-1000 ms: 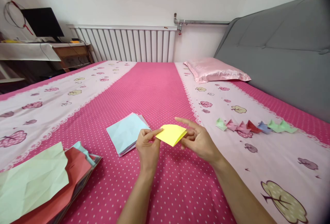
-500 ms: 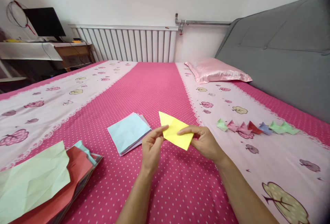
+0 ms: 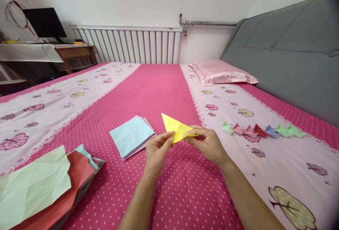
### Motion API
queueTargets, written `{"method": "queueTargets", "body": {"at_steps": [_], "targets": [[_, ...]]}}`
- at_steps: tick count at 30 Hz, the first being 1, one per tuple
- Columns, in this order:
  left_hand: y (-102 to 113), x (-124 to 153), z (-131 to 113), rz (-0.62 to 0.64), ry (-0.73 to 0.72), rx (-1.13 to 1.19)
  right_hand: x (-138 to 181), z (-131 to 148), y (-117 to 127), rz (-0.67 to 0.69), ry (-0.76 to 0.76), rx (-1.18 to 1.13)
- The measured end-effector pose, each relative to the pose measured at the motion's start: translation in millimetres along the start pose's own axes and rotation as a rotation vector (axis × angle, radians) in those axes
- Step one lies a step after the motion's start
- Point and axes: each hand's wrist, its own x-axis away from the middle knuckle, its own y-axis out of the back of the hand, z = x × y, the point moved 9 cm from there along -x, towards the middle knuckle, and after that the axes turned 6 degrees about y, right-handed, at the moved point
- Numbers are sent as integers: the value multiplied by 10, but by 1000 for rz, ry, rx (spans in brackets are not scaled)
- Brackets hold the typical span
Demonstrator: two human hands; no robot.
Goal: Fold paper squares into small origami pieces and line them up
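Note:
A folded yellow paper (image 3: 174,128) is held between both hands above the pink dotted bedspread (image 3: 159,92). My left hand (image 3: 156,152) pinches its lower left edge with thumb and fingers. My right hand (image 3: 208,144) pinches its right corner, fingers curled. One point of the paper sticks up and to the left. Just left of my hands lies a small stack of square sheets (image 3: 131,135) with a light blue one on top.
A row of several small folded paper figures (image 3: 262,130) in green, pink, red and blue lies to the right. Large crumpled green and red sheets (image 3: 37,184) sit on a stack at the lower left. A pink pillow (image 3: 222,72) and grey headboard (image 3: 286,57) stand beyond.
The yellow paper has been folded narrower and tilted up. Both hands have drawn closer together on it.

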Motion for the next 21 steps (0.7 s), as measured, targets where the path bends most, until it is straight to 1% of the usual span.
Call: {"method": "queueTargets", "body": {"at_steps": [4, 10, 12, 16, 21], "targets": [[-22, 13, -12, 18, -8, -12, 10, -23, 53, -86, -37, 15], [-83, 47, -34, 51, 12, 8, 77, -134, 95, -190, -149, 17], [-83, 49, -37, 33, 21, 10, 88, -147, 90, -206, -163, 3], [-54, 40, -19, -6, 33, -19, 89, -148, 61, -193, -175, -20], [-20, 32, -15, -22, -3, -23, 94, -137, 71, -238, -192, -107]]}}
